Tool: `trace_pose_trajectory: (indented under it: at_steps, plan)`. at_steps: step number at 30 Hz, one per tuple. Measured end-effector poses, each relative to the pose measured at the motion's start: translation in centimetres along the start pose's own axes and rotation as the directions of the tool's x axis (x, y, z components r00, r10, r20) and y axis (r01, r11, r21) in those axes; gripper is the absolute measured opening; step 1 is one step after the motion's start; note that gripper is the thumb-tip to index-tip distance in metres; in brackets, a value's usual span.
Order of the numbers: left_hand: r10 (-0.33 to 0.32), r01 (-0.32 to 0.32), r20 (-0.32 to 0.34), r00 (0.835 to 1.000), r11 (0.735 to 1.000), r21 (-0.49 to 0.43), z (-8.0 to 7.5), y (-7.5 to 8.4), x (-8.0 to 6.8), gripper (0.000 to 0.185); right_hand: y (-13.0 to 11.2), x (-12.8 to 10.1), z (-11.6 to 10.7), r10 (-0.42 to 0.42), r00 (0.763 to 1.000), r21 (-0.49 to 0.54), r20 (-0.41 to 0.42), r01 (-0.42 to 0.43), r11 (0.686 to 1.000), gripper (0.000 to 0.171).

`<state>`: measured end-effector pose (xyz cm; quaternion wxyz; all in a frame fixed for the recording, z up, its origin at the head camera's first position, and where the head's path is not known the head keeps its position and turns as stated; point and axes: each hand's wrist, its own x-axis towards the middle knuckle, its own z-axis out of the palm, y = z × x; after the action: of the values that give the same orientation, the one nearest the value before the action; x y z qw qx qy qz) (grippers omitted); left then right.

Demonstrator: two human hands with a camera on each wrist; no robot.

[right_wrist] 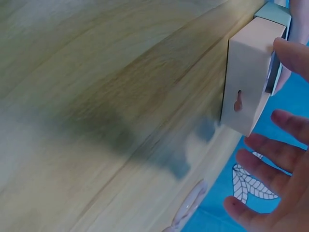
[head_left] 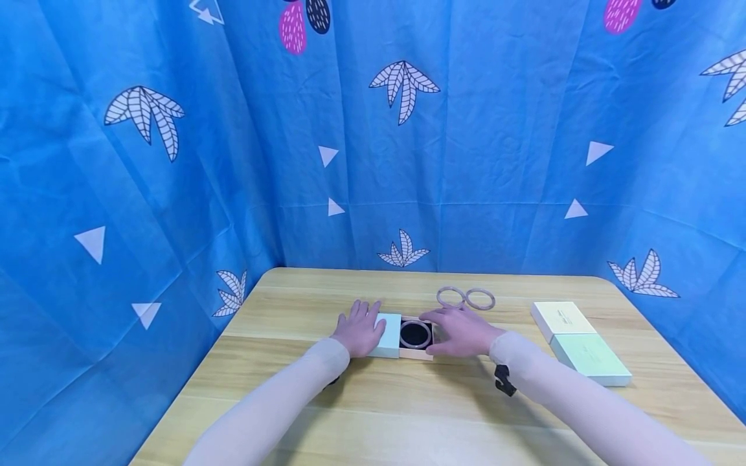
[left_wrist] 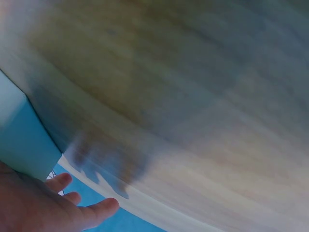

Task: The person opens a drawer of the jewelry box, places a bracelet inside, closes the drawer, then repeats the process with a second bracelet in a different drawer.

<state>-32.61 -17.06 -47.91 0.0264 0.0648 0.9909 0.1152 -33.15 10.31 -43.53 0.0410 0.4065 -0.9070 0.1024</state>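
Note:
A small box lies at the table's middle. Its light blue sleeve (head_left: pixel 387 334) is on the left, and a pale pink drawer (head_left: pixel 417 353) is slid out to the right. The drawer's black insert holds one bangle (head_left: pixel 416 334). My left hand (head_left: pixel 362 327) lies flat with straight fingers against the sleeve's left end. My right hand (head_left: pixel 457 330) is at the drawer's right end. In the right wrist view the thumb (right_wrist: pixel 292 53) touches the drawer (right_wrist: pixel 248 82) while the other fingers (right_wrist: pixel 270 162) spread past it, uncurled. The left wrist view is blurred and shows the sleeve (left_wrist: pixel 21 137).
Two loose bangles (head_left: pixel 465 298) lie side by side just behind my right hand. A cream box (head_left: pixel 562 319) and a pale green box (head_left: pixel 590 357) sit at the table's right edge. Blue patterned cloth (head_left: pixel 175 213) closes the back and both sides of the wooden table (head_left: pixel 408 414).

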Motion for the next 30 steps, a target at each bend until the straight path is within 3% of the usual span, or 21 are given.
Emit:
trace_pose_trajectory:
  at_steps: [12,30]
  plan:
    - [0.013,-0.013,-0.006,1.000,1.000,-0.008,-0.25,0.09,-0.19,0.069,0.67,-0.60,0.19,0.049,0.998,0.015,0.040,-0.050,0.999,0.082]
    - [0.014,-0.014,0.000,1.000,1.000,-0.006,-0.47,0.28,-0.57,0.068,0.66,-0.80,0.38,0.035,0.999,0.030,0.027,-0.036,0.999,0.077]
